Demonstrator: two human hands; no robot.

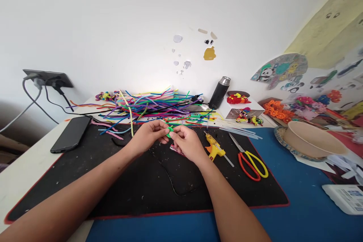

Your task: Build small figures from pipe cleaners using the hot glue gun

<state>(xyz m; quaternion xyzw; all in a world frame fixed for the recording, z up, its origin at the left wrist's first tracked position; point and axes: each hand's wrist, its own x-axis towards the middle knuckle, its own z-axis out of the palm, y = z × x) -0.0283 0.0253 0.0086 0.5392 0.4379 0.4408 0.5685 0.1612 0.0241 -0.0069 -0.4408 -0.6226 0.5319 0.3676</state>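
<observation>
Over the middle of a black mat [130, 193] with a red edge, my two hands meet fingertip to fingertip. Between them is a small bright green piece of pipe cleaner [169, 132], mostly covered by the fingers. My left hand [151, 136] pinches its left side with thumb and forefinger. From the right, my right hand [187, 144] pinches the same piece. Partly hidden below the right hand lies a pinkish-red object with a metal end, perhaps a lighter [172, 148]. A yellow glue gun [214, 147] lies just right of that hand.
Behind the hands spreads a heap of coloured pipe cleaners [153, 106]. Scissors [248, 162] with red and yellow handles lie at right, near a bowl [314, 138]. A black flask [219, 92] stands at the back. A phone [70, 134] lies at left; a thin cable [170, 177] crosses the mat.
</observation>
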